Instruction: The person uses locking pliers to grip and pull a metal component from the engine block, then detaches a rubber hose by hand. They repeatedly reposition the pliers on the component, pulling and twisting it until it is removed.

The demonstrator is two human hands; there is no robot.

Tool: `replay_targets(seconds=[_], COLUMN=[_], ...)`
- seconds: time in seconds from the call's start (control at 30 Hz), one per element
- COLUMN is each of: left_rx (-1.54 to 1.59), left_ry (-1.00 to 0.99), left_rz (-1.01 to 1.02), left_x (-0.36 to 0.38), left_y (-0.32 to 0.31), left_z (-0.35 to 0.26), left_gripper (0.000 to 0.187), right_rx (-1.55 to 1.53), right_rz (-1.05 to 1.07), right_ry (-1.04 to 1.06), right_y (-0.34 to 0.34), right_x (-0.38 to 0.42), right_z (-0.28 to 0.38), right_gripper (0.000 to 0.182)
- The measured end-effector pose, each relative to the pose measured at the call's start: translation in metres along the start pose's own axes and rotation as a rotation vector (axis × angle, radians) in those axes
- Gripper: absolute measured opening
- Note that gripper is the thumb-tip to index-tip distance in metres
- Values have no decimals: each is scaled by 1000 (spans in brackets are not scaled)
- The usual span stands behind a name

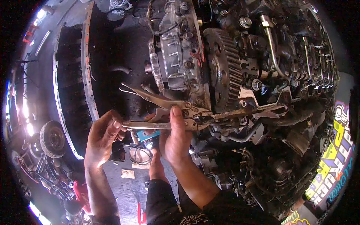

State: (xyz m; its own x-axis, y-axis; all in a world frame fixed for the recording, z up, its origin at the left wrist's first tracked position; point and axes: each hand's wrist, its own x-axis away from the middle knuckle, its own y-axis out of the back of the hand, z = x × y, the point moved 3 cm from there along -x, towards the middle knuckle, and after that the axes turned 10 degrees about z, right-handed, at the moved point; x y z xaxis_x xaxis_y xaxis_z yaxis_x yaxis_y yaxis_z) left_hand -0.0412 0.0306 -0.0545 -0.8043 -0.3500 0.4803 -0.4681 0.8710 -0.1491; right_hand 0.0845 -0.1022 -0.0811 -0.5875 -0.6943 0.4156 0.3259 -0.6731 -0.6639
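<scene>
Right hand [175, 138] wraps locking pliers [159, 99], steadying their jaws at the engine's [176, 56] lower edge; left hand [98, 140], fingertips pinched on the adjusting screw [126, 125], probably to set jaw gap.

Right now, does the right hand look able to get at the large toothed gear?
Likely yes, if the right hand first lets go of the locking pliers: the large gear stands just beyond them, teeth looking uncovered.

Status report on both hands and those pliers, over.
Left hand pinching handle end of silver metal locking pliers; right hand gripping nearer the jaws. Handles spread, jaw bite unclear. Teal object close behind lower handle.
</scene>
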Motion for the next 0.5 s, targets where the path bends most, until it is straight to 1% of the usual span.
replay_targets(seconds=[0.03,0.13,0.23,0.33,0.43,0.5], left_rx=[-6,-18,-28,-57,-7,-4], left_ry=[11,-34,-78,-52,50,46], left_rz=[14,-33,-18,-30,40,41], left_x=[-1,-1,-2,-1,1,1], left_y=[0,-6,-8,-6,4,4], left_z=[1,-4,-6,-6,2,1], left_gripper=[29,29,32,31,31,31], right_rx=[3,25,32,16,-3,5], right_rz=[1,-9,-18,-41,-3,2], right_ry=[-4,2,-6,-37,-16,-15], right_y=[0,1,2,1,0,2], right_x=[0,0,-1,0,0,0], right_z=[0,-1,-2,-1,-1,-1], right_gripper=[44,44,44,43,42,41])
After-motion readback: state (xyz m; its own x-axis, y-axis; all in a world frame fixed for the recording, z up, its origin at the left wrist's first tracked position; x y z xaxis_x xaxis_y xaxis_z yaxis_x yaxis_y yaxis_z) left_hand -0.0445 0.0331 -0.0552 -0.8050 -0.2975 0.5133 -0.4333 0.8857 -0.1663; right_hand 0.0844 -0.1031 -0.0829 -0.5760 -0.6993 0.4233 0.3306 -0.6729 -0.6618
